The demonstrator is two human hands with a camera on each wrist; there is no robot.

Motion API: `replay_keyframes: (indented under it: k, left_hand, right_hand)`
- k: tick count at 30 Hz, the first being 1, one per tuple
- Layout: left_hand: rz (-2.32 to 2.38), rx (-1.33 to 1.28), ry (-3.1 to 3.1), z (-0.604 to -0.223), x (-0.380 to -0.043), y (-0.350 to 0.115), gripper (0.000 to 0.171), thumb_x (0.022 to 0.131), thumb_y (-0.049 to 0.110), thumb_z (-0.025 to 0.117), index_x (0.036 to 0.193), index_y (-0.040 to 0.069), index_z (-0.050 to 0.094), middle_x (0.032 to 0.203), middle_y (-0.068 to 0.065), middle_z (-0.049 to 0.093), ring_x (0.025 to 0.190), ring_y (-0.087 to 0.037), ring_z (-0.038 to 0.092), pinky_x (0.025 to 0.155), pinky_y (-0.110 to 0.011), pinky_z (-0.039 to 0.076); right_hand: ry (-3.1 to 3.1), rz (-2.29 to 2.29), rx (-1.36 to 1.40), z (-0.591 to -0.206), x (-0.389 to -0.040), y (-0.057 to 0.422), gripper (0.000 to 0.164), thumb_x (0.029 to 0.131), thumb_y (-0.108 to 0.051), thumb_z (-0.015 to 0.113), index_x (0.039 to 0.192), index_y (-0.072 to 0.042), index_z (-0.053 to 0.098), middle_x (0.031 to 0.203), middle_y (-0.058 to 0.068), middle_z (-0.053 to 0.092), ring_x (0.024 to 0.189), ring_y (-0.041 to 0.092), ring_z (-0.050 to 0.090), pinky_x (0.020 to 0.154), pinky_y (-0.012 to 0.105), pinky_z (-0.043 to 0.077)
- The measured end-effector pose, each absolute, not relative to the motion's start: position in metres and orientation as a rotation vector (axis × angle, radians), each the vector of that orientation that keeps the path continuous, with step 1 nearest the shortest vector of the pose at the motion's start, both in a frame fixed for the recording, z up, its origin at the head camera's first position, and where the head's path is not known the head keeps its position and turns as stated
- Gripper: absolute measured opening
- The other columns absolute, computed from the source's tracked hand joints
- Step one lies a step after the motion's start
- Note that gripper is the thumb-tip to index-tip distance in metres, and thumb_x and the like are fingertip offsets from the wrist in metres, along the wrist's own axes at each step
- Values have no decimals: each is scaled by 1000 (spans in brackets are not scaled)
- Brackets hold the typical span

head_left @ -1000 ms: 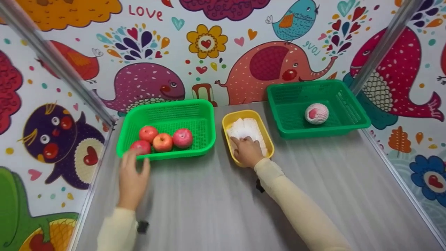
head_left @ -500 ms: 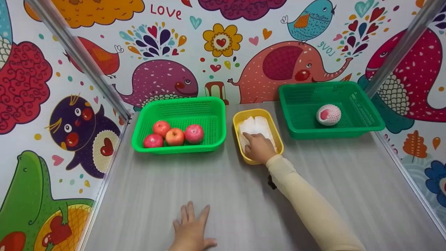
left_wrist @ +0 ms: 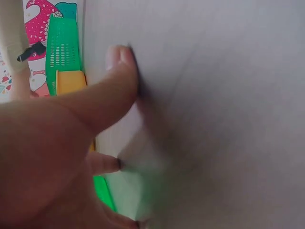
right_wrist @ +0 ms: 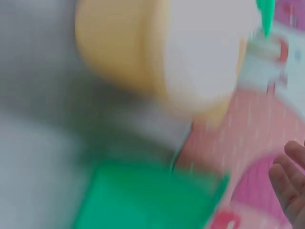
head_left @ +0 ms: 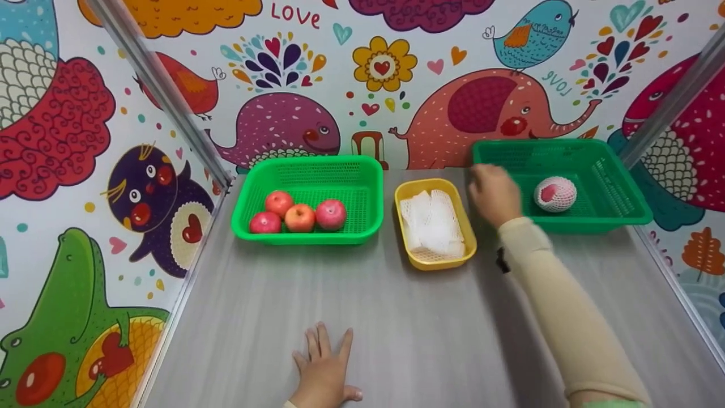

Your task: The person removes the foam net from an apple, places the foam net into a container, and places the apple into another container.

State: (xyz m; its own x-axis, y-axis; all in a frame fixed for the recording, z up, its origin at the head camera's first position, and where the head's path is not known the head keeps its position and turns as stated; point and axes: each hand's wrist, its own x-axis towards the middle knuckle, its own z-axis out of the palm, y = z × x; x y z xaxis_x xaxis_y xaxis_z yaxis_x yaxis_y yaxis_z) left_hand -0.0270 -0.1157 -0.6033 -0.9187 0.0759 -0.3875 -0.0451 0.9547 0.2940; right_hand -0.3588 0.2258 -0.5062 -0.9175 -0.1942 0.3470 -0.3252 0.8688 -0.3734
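Observation:
My left hand (head_left: 325, 371) rests on the grey table near the front, fingers spread; the left wrist view shows its thumb (left_wrist: 114, 86) close up over the tabletop. My right hand (head_left: 497, 192), blurred, is in the air between the yellow basket (head_left: 403, 241) and the left rim of the dark green basket (head_left: 600, 220). Its fingers look loosely bent in the right wrist view, with nothing in them. White foam net sleeves (head_left: 433, 224) fill the yellow basket. One apple in a foam net (head_left: 555, 194) lies in the dark green basket.
At the left stands a bright green basket (head_left: 308, 238) with several bare red apples (head_left: 300, 218) towards its front. Metal posts (head_left: 164, 96) and walls with cartoon animals (head_left: 470, 119) border the table (head_left: 226, 317) at the back and sides.
My left hand has drawn back from the bright green basket to the front of the table. My right hand has left the foam sleeves and moved right, towards the dark green basket.

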Motion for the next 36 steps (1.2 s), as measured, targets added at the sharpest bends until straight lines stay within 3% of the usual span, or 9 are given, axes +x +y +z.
replay_keyframes:
  k: [4,9,14,21,28,36]
  left_hand:
    - [451,19,2688,-606,-31,-117,119,63,59,83,159,18,26,154,-44,0,137,-68,-1,86,-90,12]
    - [459,31,2711,-615,-28,-120,114,65,50,89,157,14,32,152,-46,4,136,-70,3,83,-91,13]
    - [463,66,2767,-617,-26,-121,113,63,50,91,155,11,37,150,-48,9,133,-72,8,79,-91,16]
    - [466,104,2796,-616,-30,-117,114,63,48,92,155,10,35,149,-49,8,132,-74,9,79,-91,17]
    - [422,117,2838,-618,-28,-119,127,54,72,83,155,11,36,147,-50,14,131,-73,15,77,-91,17]
    - [356,113,2884,-619,-29,-118,124,57,77,78,155,13,37,146,-49,19,130,-72,20,77,-90,22]
  right_hand:
    - [-2773,541,297,-498,-376,279,38,94,-8,65,130,2,55,127,29,54,117,48,48,94,65,43]
    - [-3017,461,136,-517,-378,329,56,96,-17,65,142,6,43,135,43,35,120,62,34,92,75,36]
    - [-3196,511,35,-534,-378,353,60,95,-22,66,140,10,41,133,48,28,116,67,31,86,78,37]
    - [-3210,476,66,-525,-394,369,62,92,-19,70,138,10,40,125,47,29,108,67,33,79,77,43]
    - [-3241,476,33,-530,-408,393,65,89,-16,71,138,10,36,120,51,25,101,68,33,72,76,44]
    - [-3289,515,-62,-530,-423,410,87,90,-28,76,142,10,17,115,54,22,94,71,34,69,76,44]
